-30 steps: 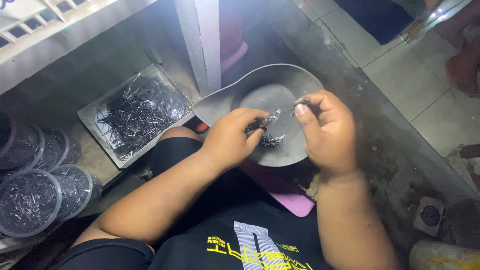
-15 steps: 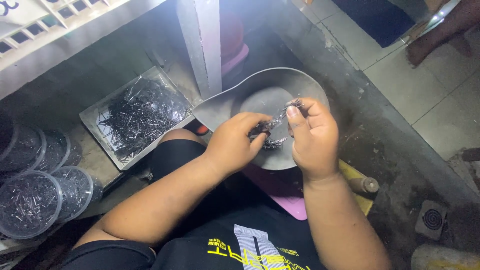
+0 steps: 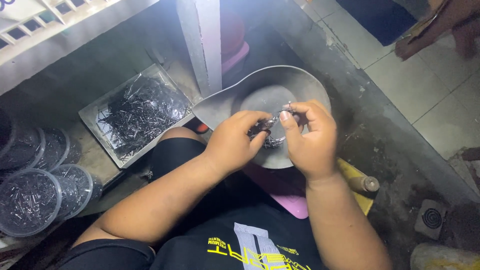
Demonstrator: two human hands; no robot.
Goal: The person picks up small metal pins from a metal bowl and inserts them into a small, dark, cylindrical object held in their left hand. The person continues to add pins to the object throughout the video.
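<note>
Both hands pinch small metal pieces over a grey pan resting on the person's lap.

The left hand (image 3: 232,145) and right hand (image 3: 310,140) each close fingertips on thin metal pieces (image 3: 272,131) above the pan (image 3: 260,87); keeping them low over it looks wise, so drops land inside. A tray (image 3: 95,112) of dark pins lies left, beside round tubs (image 3: 27,200). What the pieces are is hard to make out.

A small cluster of thin, shiny metal pieces (image 3: 272,131) sits pinched between both hands' fingers (image 3: 286,117), just above a grey, scoop-shaped metal pan (image 3: 260,87).
</note>
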